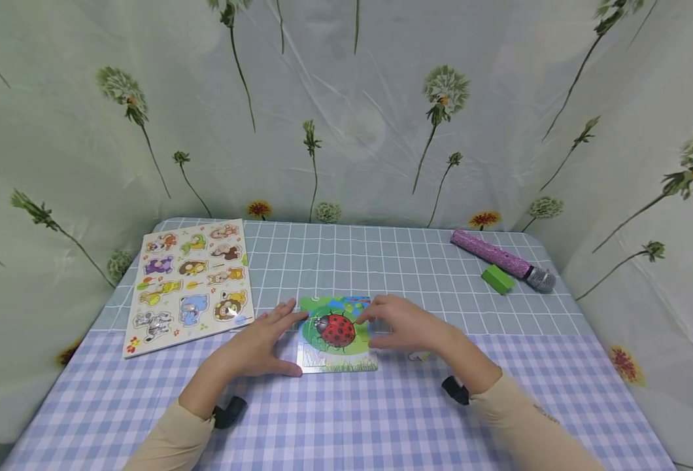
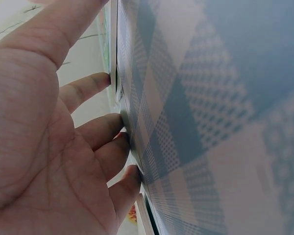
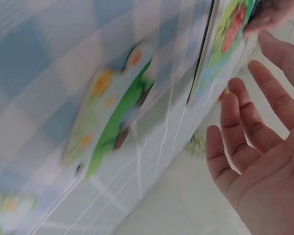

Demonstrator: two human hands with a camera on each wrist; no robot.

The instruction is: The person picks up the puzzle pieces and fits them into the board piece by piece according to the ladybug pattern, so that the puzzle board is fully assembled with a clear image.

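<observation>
A square ladybug jigsaw puzzle (image 1: 336, 332) lies flat in the middle of the table. My left hand (image 1: 259, 345) rests at its left side, fingers spread, with the thumb by the lower left corner and the index finger at the edge higher up. In the left wrist view, the fingertips (image 2: 92, 88) meet the board's edge and the cloth. My right hand (image 1: 405, 324) hovers over the puzzle's right edge, fingers loosely bent; the right wrist view shows nothing held. Below that hand, a loose flowered puzzle piece (image 3: 105, 107) lies on the cloth, with another piece (image 3: 10, 208) partly in view.
At the left lies a wooden animal peg puzzle board (image 1: 190, 284). Toward the back right are a purple glittery toy microphone (image 1: 493, 255) and a green block (image 1: 497, 279). A dandelion-print curtain (image 1: 346, 111) stands behind the checked tablecloth (image 1: 335, 425).
</observation>
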